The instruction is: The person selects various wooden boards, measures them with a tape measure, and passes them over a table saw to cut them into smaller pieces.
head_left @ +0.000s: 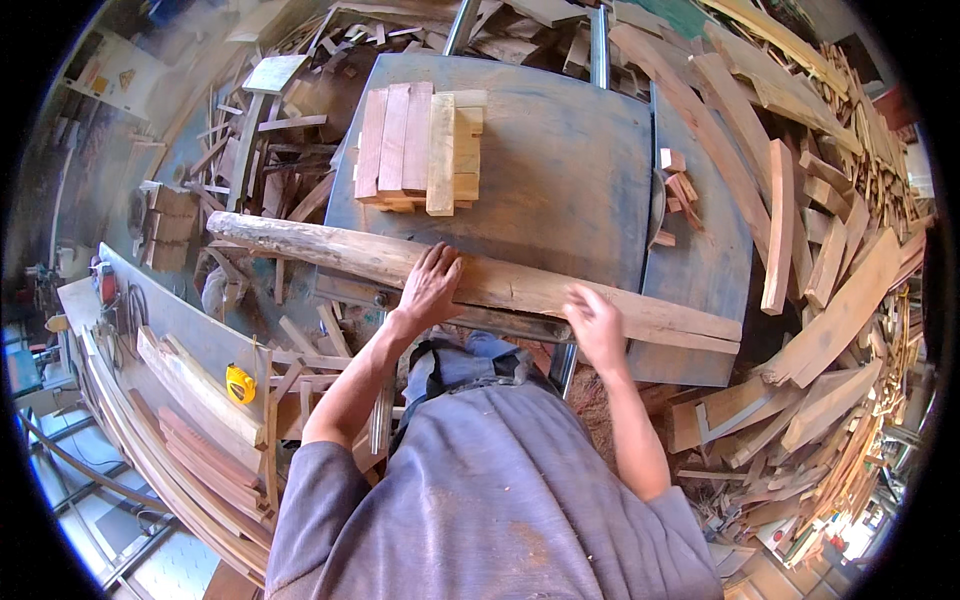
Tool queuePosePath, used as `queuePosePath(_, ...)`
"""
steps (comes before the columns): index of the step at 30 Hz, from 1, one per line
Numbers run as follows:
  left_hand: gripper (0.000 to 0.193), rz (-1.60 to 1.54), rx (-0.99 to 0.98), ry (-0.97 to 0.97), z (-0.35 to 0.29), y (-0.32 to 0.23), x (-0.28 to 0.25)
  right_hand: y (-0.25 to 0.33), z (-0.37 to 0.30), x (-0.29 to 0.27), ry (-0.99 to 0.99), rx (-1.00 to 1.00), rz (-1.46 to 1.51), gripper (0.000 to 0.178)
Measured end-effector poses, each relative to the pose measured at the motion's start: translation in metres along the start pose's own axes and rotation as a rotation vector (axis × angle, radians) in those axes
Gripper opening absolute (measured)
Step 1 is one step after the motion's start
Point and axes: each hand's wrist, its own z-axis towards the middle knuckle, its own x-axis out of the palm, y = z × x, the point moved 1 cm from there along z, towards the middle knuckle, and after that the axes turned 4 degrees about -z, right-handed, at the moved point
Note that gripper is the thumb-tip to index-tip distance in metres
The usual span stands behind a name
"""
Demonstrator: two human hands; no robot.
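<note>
A long, rough-edged wooden plank (pixel 510 285) lies across the near side of a blue-grey metal saw table (pixel 560 150), its left end jutting past the table edge. My left hand (pixel 430 285) is closed over the plank left of its middle, the fingers bent across the top face. Farther right, my right hand (pixel 597 328) is at the plank's near edge with its fingers curled together. It is slightly blurred, and whatever it may pinch is hidden. Beyond my left hand, a stack of short wooden blocks (pixel 405 140) stands on the table.
A round saw blade (pixel 657 207) rises at the table's right part, with small offcuts (pixel 680 185) beside it. Piled boards (pixel 830 250) crowd the right side. At left, a yellow tape measure (pixel 240 384) hangs by leaning planks (pixel 190 390). Scrap wood lies behind the table.
</note>
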Motion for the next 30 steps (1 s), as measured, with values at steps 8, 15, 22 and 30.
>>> queuePosePath(8, 0.062, -0.941, -0.722, -0.559, -0.02, 0.142, -0.065, 0.033, 0.153, 0.098, 0.143, 0.209, 0.515, 0.071)
queuePosePath(15, 0.088, -1.431, -0.803, -0.331, 0.059, 0.189, -0.084, 0.074, 0.23, 0.136, 0.049, 0.355, 0.674, 0.064)
queuePosePath(22, 0.074, -1.457, -0.758, -0.329, 0.069, 0.195, -0.054, 0.044, 0.256, 0.157, 0.317, 0.348, 0.633, 0.068)
queuePosePath(30, 0.08, -1.374, -0.857, -0.477, 0.08, 0.18, -0.047, 0.049, 0.254, 0.159, 0.324, 0.345, 0.701, 0.068)
